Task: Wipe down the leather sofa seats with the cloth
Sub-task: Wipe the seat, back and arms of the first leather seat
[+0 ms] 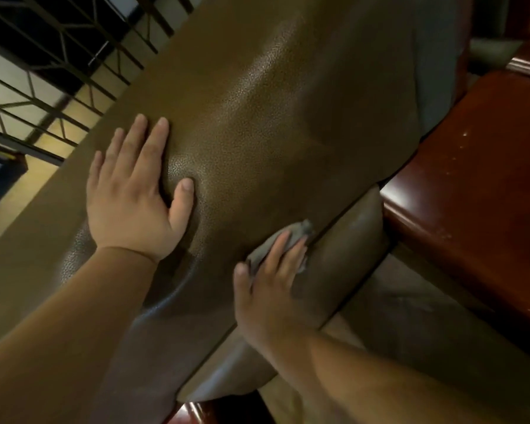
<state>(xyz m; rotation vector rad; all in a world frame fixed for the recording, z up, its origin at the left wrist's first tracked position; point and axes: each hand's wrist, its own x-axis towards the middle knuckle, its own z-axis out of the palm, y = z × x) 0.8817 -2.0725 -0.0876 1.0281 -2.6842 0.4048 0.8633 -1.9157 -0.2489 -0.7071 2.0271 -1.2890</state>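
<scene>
Olive-brown pebble-grain leather sofa cushion [273, 123] with a glossy sheen, small grey rag cloth [291, 240], glossy reddish-brown wooden sofa frame [471, 179], and a black metal geometric-pattern window grille [58, 65].

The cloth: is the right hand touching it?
Touching. The head view shows the right hand lying flat over the cloth, its fingers pressing it onto the sofa with no gap.

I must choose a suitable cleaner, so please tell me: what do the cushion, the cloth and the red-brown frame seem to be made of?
Cushion: probably leather or imitation leather, olive-brown, with pebbled grain and soft sheen; it dents under the left hand.
Cloth: thin grey woven fabric, matte and crumpled, under the right hand.
Frame: likely lacquered wood, glossy with reflections.
</scene>
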